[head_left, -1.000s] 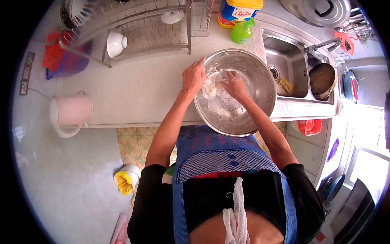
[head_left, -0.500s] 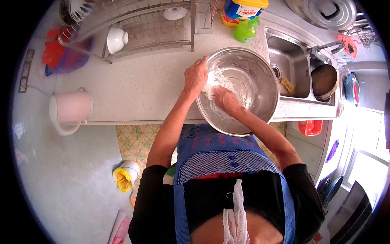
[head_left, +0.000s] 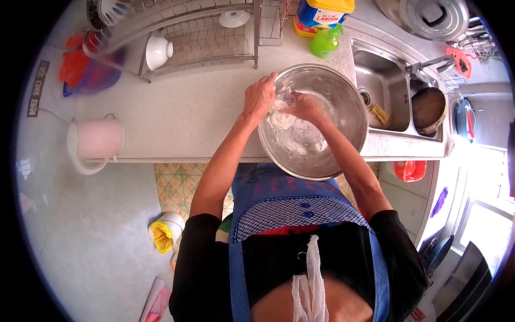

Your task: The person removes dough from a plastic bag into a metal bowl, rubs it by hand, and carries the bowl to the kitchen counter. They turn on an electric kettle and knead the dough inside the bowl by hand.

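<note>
A wide metal basin [head_left: 343, 99] sits on the counter's front edge, with white flour smeared over its inside. Its left rim is gripped by my left hand [head_left: 260, 97], fingers over the edge. Inside, against the left wall, lies a pale, rough lump of dough [head_left: 281, 119]. My right hand [head_left: 307, 107] reaches into the basin, its curled fingers and thumb on the right side of the dough; the fingertips are partly hidden.
Right of the basin is a sink [head_left: 383, 80] with a yellow brush [head_left: 381, 114] and a dark pan [head_left: 429, 110]. Behind stand a green pump bottle [head_left: 324, 43] and a yellow-blue tub [head_left: 322, 16]. A dish rack [head_left: 201, 59] and pink jug [head_left: 96, 140] are to the left.
My right hand has shifted up and slightly right in the basin, and the dough lump shows more. My left hand keeps its hold on the rim.
</note>
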Demonstrator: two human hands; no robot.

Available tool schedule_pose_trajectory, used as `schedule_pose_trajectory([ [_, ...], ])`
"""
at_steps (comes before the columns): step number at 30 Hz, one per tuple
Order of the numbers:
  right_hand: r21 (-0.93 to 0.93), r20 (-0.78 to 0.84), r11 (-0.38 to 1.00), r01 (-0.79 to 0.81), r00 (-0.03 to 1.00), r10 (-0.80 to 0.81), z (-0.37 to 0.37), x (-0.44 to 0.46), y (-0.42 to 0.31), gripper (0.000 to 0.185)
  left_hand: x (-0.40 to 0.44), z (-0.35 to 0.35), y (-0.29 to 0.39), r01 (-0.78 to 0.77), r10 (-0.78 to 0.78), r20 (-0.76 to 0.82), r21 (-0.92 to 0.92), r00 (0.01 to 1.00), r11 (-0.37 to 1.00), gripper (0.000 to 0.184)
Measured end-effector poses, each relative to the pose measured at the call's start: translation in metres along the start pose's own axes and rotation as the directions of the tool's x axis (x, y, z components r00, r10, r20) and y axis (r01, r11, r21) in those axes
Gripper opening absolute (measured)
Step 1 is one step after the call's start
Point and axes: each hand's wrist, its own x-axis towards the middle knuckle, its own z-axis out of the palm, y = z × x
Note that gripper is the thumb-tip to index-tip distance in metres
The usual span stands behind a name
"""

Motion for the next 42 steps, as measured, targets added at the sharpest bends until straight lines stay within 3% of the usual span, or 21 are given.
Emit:
schedule_pose_trajectory([
  [1,0.000,-0.001,1.000,0.001,1.000,-0.001,0.011,0.004,0.001,0.047,0.001,0.001,-0.001,-0.008,0.008,-0.006,0.005,1.000,1.000,0.037],
  [3,0.269,-0.087,0.955,0.129,0.990,-0.109,0.040,0.007,0.009,0.060,0.001,0.004,-0.004,-0.012,0.013,-0.020,0.019,1.000,1.000,0.037],
  [4,0.340,0.034,0.925,0.168,0.981,-0.191,0.028,0.004,0.007,0.062,0.001,0.006,-0.005,-0.017,0.018,-0.035,0.032,0.999,0.999,0.037],
  [5,0.340,0.035,0.926,0.167,0.981,-0.190,0.030,-0.005,0.008,0.062,0.000,0.005,-0.003,-0.017,0.018,-0.035,0.031,0.999,0.999,0.037],
  [7,0.018,-0.313,0.922,0.386,0.878,-0.361,0.037,-0.034,0.005,0.047,0.000,0.001,-0.001,-0.034,0.034,-0.036,0.010,0.999,0.999,0.037],
  [8,0.017,-0.312,0.921,0.389,0.877,-0.365,0.035,-0.048,0.001,0.047,0.000,-0.001,0.000,-0.031,0.031,-0.038,0.010,0.999,0.999,0.037],
  [10,-0.023,-0.057,0.909,0.416,0.907,-0.416,0.028,-0.071,-0.004,0.043,0.000,-0.003,0.004,-0.001,0.001,0.000,0.014,1.000,1.000,0.037],
  [11,-0.022,-0.056,0.910,0.415,0.908,-0.416,0.029,-0.077,-0.007,0.043,0.000,-0.003,0.003,0.000,0.000,0.001,0.013,1.000,1.000,0.037],
  [14,-0.004,-0.045,0.907,0.422,0.906,-0.421,0.037,-0.082,-0.012,0.021,-0.001,0.000,0.002,0.009,-0.009,0.007,0.004,1.000,1.000,0.037],
  [17,-0.028,-0.086,0.954,0.299,0.950,-0.301,0.057,-0.064,-0.013,0.019,-0.003,0.002,0.002,-0.011,0.011,-0.034,-0.013,0.999,1.000,0.038],
  [18,0.134,-0.122,0.958,0.254,0.963,-0.239,0.059,-0.054,-0.012,0.017,-0.004,0.002,0.001,-0.023,0.022,-0.036,-0.023,0.999,0.999,0.038],
  [23,0.119,-0.156,0.991,0.059,0.987,-0.040,0.064,-0.010,-0.006,0.024,0.006,-0.001,-0.003,-0.078,0.078,-0.017,-0.019,0.997,0.997,0.038],
  [26,0.502,-0.059,0.865,-0.018,0.997,0.055,0.053,-0.009,0.013,0.051,0.009,-0.006,0.000,0.007,-0.008,0.086,0.011,0.996,1.000,0.038],
  [29,0.454,-0.004,0.889,-0.055,0.998,0.064,0.009,-0.034,0.013,0.065,0.007,-0.002,-0.002,-0.011,0.011,0.044,0.005,0.999,1.000,0.036],
  [30,0.275,-0.161,0.955,0.110,0.985,-0.067,0.029,-0.027,0.031,0.076,0.005,0.000,-0.002,-0.042,0.042,-0.005,0.013,0.999,0.999,0.036],
  [31,0.279,-0.163,0.955,0.104,0.985,-0.060,0.036,-0.026,0.031,0.076,0.005,0.000,-0.002,-0.079,0.080,-0.052,0.021,0.995,0.997,0.035],
  [33,0.007,-0.132,0.969,0.248,0.961,-0.244,0.048,-0.018,0.030,0.080,0.007,0.000,-0.002,-0.071,0.071,-0.027,0.026,0.997,0.997,0.036],
  [35,0.058,-0.163,0.944,0.324,0.936,-0.311,0.058,-0.020,0.018,0.080,0.007,-0.002,0.000,-0.052,0.052,0.001,0.033,0.999,0.998,0.036],
  [40,0.033,-0.197,0.964,0.264,0.947,-0.253,0.056,-0.044,-0.007,0.056,0.006,-0.004,0.004,0.019,-0.021,0.060,0.046,0.998,0.999,0.037],
  [42,0.040,-0.247,0.961,0.272,0.935,-0.254,0.061,-0.047,-0.010,0.050,0.001,0.003,-0.003,-0.027,0.026,0.005,0.045,1.000,0.999,0.037],
])
